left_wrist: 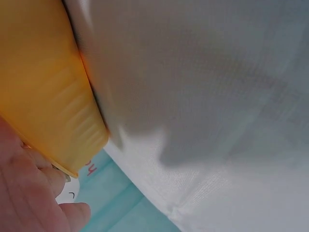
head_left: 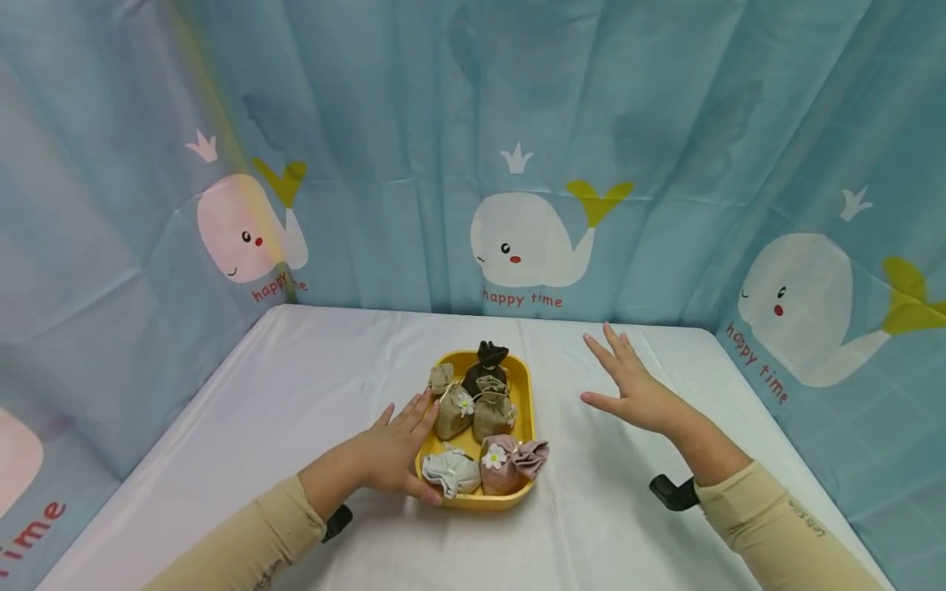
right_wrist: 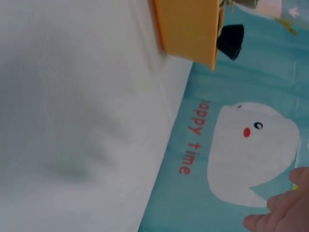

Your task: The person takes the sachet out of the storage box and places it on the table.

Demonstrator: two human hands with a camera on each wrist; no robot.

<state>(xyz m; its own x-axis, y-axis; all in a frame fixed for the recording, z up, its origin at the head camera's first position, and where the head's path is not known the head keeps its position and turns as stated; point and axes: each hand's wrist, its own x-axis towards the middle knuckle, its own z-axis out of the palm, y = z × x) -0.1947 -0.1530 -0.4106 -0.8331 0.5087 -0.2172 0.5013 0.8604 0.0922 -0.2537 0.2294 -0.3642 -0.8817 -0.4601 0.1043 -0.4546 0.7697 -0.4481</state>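
Note:
A yellow tray (head_left: 528, 402) stands on the white table and holds several small drawstring pouches. A black pouch (head_left: 484, 380) is at the back, two olive-beige ones, a left pouch (head_left: 451, 419) and a right pouch (head_left: 491, 417), lie in the middle. In front are a pale grey pouch (head_left: 451, 471) and a pink pouch (head_left: 498, 476), whose gathered top juts over the right rim. My left hand (head_left: 393, 451) rests along the tray's left rim, fingers spread and mostly straight. Right of the tray, my right hand (head_left: 637, 396) hovers above the table with fingers spread, holding nothing.
White cloth (head_left: 310, 410) covers the table. Blue curtains (head_left: 414, 164) printed with whales hang behind it and along both sides. Each wrist carries a black mount, one at the left cuff (head_left: 337, 523) and one at the right cuff (head_left: 674, 492).

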